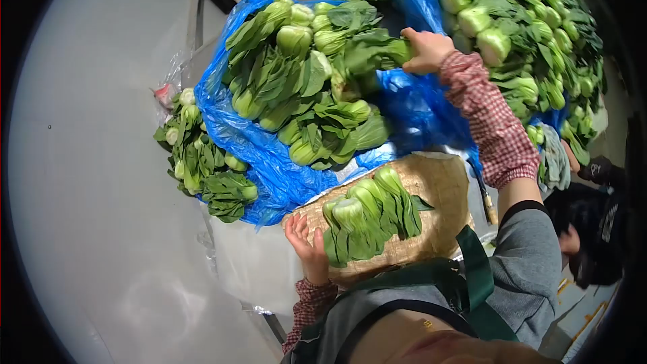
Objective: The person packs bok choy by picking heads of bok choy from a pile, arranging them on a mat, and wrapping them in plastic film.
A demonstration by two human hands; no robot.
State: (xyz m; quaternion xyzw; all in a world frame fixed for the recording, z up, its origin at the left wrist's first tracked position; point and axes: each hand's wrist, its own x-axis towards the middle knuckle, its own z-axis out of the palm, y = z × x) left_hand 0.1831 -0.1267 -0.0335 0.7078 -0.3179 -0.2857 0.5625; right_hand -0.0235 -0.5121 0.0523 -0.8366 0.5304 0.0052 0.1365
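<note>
Our right hand grips a bok choy by its base, at the edge of the leafy pile on blue plastic | our left hand, loosely uncurled, is just beside the row of heads on the tan mat | beyond, we see another heap.

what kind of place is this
Probably a vegetable sorting or packing area, judging by the heaps of bok choy, the crumpled blue plastic and the checked sleeve covers.
</note>
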